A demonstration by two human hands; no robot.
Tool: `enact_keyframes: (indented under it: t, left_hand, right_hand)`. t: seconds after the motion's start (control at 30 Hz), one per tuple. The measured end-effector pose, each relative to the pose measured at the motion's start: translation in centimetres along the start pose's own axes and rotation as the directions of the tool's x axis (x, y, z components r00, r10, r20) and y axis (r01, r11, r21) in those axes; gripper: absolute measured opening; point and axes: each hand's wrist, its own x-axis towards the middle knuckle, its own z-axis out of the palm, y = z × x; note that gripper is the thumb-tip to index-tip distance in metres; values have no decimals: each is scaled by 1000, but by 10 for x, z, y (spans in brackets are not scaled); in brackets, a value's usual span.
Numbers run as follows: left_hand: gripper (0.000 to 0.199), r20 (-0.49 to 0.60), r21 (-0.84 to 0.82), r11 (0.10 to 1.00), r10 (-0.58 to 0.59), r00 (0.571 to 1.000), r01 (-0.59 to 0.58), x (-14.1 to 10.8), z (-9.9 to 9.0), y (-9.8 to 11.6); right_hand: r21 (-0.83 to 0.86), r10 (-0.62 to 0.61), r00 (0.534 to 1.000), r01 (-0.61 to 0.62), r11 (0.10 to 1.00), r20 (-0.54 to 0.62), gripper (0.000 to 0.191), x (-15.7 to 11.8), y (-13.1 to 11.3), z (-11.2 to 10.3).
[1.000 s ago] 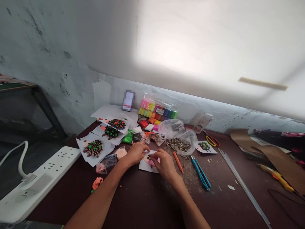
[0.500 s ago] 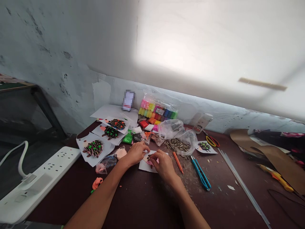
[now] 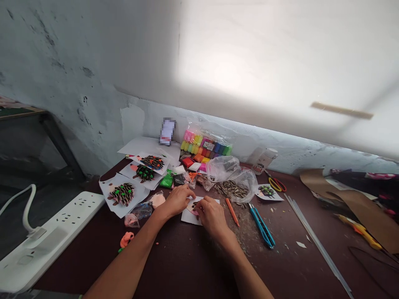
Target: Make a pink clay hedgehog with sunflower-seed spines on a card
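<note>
A small white card (image 3: 188,216) lies on the dark table, with a pinkish clay shape and a few dark seeds on it, partly covered by my hands. My left hand (image 3: 178,201) rests at the card's upper left edge, its fingers bent together; what they hold, if anything, is too small to tell. Over the card's right side is my right hand (image 3: 212,214), thumb and fingers closed on the clay shape or something small that I cannot make out. Striped seeds (image 3: 232,189) spill from a clear plastic bag (image 3: 246,182) beyond the card.
An orange pen (image 3: 232,212) and a teal cutter (image 3: 262,226) lie to the right, near scissors (image 3: 277,184) and a bottle (image 3: 264,161). Seed-covered hedgehog cards (image 3: 122,194) lie left, beside a power strip (image 3: 52,236). Colored clay packs (image 3: 205,146) stand at the back.
My right hand has shifted slightly over the card, covering more of the pink shape. My left hand has stayed almost where it was.
</note>
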Motion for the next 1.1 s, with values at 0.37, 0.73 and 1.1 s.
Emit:
enact_keyframes:
  t: [0.37, 0.73, 1.1]
  left_hand:
    - [30, -9, 16, 1000, 19, 1000, -19, 1, 1, -2]
    - [29, 4, 9, 1000, 0, 1000, 0, 0, 0, -1]
    - [28, 4, 12, 1000, 3, 1000, -3, 2, 3, -3]
  right_hand:
    - [111, 46, 999, -45, 993, -7, 13, -1, 1, -1]
    - [158, 224, 959, -198, 967, -171, 19, 6, 32, -10]
    - [-173, 308, 906, -367, 914, -290, 22, 14, 71, -2]
